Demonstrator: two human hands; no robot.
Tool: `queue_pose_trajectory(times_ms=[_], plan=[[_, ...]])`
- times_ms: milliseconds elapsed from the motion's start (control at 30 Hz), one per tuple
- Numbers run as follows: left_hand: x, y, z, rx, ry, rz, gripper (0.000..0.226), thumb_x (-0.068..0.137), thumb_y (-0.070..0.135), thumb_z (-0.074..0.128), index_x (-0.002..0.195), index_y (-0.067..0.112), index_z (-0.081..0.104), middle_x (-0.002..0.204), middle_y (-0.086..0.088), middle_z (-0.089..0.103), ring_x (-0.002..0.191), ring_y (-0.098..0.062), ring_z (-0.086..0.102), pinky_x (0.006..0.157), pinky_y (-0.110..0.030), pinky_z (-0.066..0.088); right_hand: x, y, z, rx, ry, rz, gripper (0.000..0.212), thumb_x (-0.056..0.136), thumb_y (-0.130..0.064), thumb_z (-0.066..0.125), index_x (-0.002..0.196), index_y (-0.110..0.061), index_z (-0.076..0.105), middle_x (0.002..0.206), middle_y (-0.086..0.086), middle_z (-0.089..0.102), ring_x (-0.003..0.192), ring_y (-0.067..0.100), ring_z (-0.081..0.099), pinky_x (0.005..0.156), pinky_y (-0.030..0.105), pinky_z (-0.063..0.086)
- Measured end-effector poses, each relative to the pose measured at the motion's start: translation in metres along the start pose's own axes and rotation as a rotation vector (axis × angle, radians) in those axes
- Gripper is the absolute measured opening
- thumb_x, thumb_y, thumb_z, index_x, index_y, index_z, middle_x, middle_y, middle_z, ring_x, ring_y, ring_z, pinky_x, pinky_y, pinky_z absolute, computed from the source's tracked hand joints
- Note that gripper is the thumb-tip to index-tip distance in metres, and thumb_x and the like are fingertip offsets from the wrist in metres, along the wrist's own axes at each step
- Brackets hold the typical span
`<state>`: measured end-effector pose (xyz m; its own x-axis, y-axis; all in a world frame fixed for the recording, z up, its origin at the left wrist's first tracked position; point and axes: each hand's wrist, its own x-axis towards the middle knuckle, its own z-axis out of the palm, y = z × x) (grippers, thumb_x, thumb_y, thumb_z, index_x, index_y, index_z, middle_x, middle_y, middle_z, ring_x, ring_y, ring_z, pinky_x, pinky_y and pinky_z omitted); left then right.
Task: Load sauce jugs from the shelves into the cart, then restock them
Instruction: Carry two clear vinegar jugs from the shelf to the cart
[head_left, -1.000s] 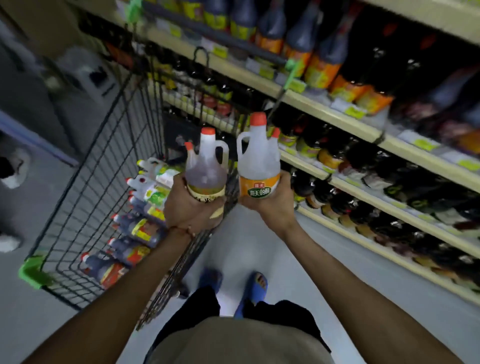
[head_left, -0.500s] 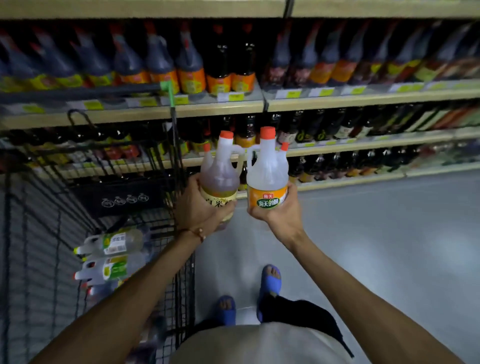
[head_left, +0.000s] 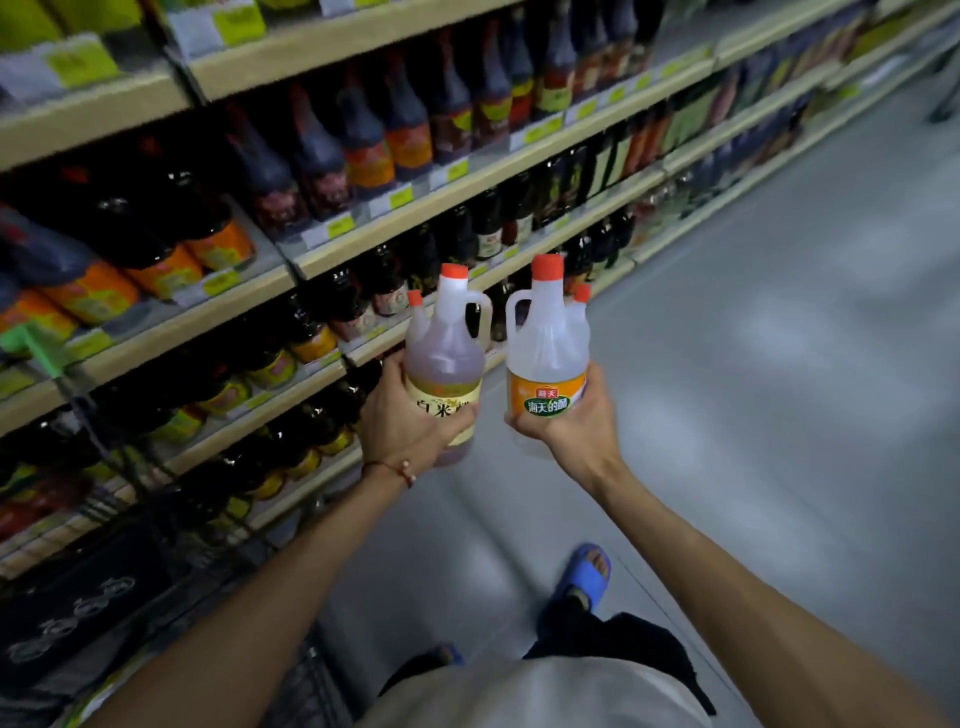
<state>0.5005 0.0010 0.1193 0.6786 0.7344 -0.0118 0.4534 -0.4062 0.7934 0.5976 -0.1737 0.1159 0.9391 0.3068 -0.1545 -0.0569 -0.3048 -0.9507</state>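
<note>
- My left hand (head_left: 402, 423) holds an amber-filled plastic jug (head_left: 444, 358), just left of the clear plastic jug (head_left: 546, 349) in my right hand (head_left: 569, 423).
- Beige wooden shelves (head_left: 363, 244) of dark bottles stand left, behind both.
- A black wire cart (head_left: 104, 571) sits lower left.

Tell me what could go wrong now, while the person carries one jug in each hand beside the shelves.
1. Each hand holds its jug low on the body, not by the handle: the left hand on the amber jug, the right hand on the clear jug. Either grip could slip.
2. The jugs are close together and could knock.
3. The person is mid-step in open sandals; a dropped jug could hit a foot.
</note>
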Motion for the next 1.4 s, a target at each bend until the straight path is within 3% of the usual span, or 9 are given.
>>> queue_pose_trajectory(times_ms=[133,200,333,567,800,933,1233,1400], plan=[[0.021,0.047,0.065,-0.003,-0.063,0.024,0.094,0.05,0.059,0.085,0.129,0.028,0.047,0.119,0.006,0.067,0.105,-0.021,0.065,0.085,-0.04,0.055,0.044,0.009,-0.061,-0.015,0.046,0.02,0.078,0.059,-0.013,0.099,0.119,-0.017,0.049,0.105,-0.009,0.065,0.087,-0.002,0.065,0.066,0.012,0.051],[0.029,0.073,0.099,-0.005,-0.09,0.032,0.094,0.052,0.055,0.09,0.131,0.027,0.047,0.12,0.007,0.066,0.104,-0.018,0.064,0.081,-0.033,0.051,0.067,0.014,-0.094,-0.029,0.054,0.017,0.078,0.059,-0.012,0.099,0.119,-0.019,0.048,0.103,-0.013,0.063,0.085,-0.007,0.064,0.066,0.011,0.051],[0.049,0.127,0.162,-0.005,-0.096,0.059,0.091,0.054,0.049,0.093,0.13,0.025,0.049,0.118,0.008,0.066,0.098,-0.012,0.059,0.078,-0.026,0.042,0.119,0.024,-0.159,-0.04,0.072,0.023,0.082,0.055,-0.017,0.1,0.117,-0.026,0.048,0.106,-0.013,0.065,0.094,0.008,0.067,0.081,0.038,0.061],[0.096,0.204,0.253,0.01,-0.128,0.102,0.091,0.05,0.056,0.089,0.126,0.026,0.049,0.112,0.009,0.065,0.099,-0.017,0.063,0.078,-0.033,0.05,0.213,0.032,-0.247,-0.028,0.122,0.014,0.088,0.053,-0.023,0.101,0.123,-0.025,0.048,0.111,-0.01,0.066,0.099,0.012,0.068,0.084,0.045,0.062],[0.169,0.273,0.338,0.024,-0.13,0.131,0.094,0.046,0.058,0.089,0.125,0.03,0.047,0.114,0.007,0.066,0.102,-0.021,0.065,0.083,-0.039,0.055,0.32,0.033,-0.308,-0.015,0.176,-0.001,0.09,0.048,-0.035,0.097,0.122,-0.025,0.048,0.112,-0.008,0.066,0.1,0.014,0.068,0.083,0.047,0.062],[0.228,0.311,0.392,0.007,-0.157,0.148,0.092,0.041,0.065,0.083,0.12,0.034,0.047,0.112,0.009,0.067,0.1,-0.02,0.066,0.082,-0.044,0.057,0.397,0.034,-0.343,-0.029,0.2,-0.008,0.09,0.051,-0.027,0.1,0.124,-0.025,0.048,0.114,-0.009,0.066,0.102,0.014,0.068,0.085,0.046,0.062],[0.348,0.404,0.488,-0.039,-0.161,0.154,0.091,0.047,0.055,0.088,0.123,0.029,0.045,0.111,0.009,0.063,0.098,-0.018,0.064,0.081,-0.038,0.056,0.555,0.006,-0.413,-0.046,0.186,-0.02,0.092,0.053,-0.019,0.101,0.127,-0.024,0.047,0.113,-0.011,0.065,0.1,0.013,0.068,0.083,0.042,0.063],[0.397,0.442,0.531,-0.077,-0.112,0.131,0.086,0.052,0.041,0.095,0.121,0.025,0.045,0.105,0.013,0.059,0.093,-0.015,0.059,0.076,-0.026,0.045,0.632,0.0,-0.44,-0.029,0.177,-0.046,0.092,0.052,-0.02,0.101,0.127,-0.022,0.049,0.111,-0.013,0.065,0.098,0.01,0.068,0.081,0.038,0.063]])
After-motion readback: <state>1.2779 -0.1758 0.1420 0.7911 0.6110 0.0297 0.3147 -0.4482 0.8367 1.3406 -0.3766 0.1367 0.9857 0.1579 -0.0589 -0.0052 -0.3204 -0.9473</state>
